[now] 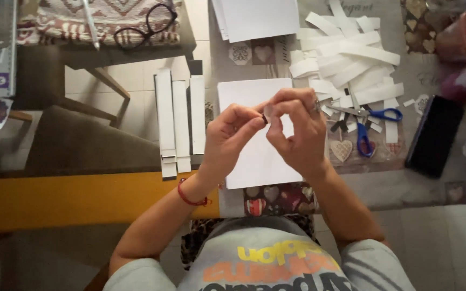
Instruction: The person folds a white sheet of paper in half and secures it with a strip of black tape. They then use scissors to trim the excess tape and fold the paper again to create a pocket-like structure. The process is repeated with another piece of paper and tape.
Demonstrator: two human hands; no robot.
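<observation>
Above the white sheet [257,156] at tabletop [449,188] centre, both hands meet fingertip to fingertip, pinched on a small white paper piece [268,111] with a dark bit at its edge; exact grip detail too small to tell. Left hand [230,137] and right hand [295,132] nearly closed, thumbs and forefingers together. Progress, judging by layout: big pile of cut white strips [346,59] at upper right, three long strips [180,118] laid side by side at left, blue-handled scissors [370,126] set down beside the pile. Spare sheets [254,19] uncut.
</observation>
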